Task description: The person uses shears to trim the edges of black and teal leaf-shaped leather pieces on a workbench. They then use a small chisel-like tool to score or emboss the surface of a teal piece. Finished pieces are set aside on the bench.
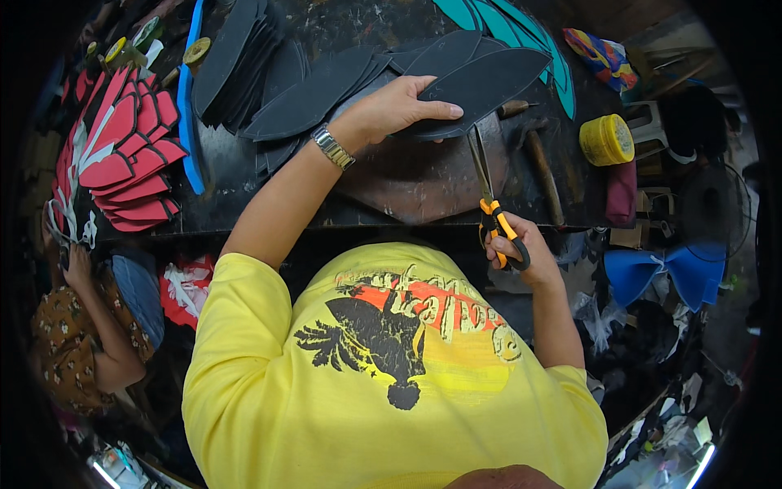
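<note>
My left hand (399,112) grips a black leaf-shaped sheet piece (493,80) by its near left end, thumb on top and the other fingers mostly hidden. In my right hand (525,244) is a pair of scissors (489,196) with orange and black handles, fingers wrapped in the loops. Its blades point away from me, slightly parted, their tips at the near edge of the held piece. Further black leaf-shaped pieces (314,96) lie fanned out left of and behind the held one. Under my hands is a brown board (415,191) on the dark table.
A hammer (544,175), a wooden-handled awl (515,108) and a yellow tub (607,140) stand to the right. Teal pieces (509,37) lie at the back. On the left are a black stack (228,61), a blue strip (189,130) and red pieces (134,167), near another person's hand (79,267).
</note>
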Demonstrator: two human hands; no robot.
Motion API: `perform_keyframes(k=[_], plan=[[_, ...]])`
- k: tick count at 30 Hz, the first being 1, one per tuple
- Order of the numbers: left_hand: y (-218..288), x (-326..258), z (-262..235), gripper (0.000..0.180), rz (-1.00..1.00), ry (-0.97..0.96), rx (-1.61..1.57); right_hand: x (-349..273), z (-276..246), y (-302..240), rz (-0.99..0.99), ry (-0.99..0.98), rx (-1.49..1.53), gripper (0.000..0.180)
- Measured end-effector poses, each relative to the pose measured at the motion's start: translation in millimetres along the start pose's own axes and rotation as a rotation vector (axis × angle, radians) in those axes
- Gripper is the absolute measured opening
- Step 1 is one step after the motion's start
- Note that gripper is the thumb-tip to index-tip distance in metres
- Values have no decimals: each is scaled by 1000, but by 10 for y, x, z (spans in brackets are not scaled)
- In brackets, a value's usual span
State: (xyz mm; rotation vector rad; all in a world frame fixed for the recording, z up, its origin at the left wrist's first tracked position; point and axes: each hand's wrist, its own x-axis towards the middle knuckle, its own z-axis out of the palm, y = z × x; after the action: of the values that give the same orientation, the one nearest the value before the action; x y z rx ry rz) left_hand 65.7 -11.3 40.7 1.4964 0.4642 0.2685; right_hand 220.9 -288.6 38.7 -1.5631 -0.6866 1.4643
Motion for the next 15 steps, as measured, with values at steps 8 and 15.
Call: perform_keyframes(k=[8,15], plan=[[54,-128,-53,46,38,-38,-3,-2,-97,-39,13,-51,-55,29],[136,-207,-79,47,30,-57,24,-6,-122,-63,20,-94,-8,31]])
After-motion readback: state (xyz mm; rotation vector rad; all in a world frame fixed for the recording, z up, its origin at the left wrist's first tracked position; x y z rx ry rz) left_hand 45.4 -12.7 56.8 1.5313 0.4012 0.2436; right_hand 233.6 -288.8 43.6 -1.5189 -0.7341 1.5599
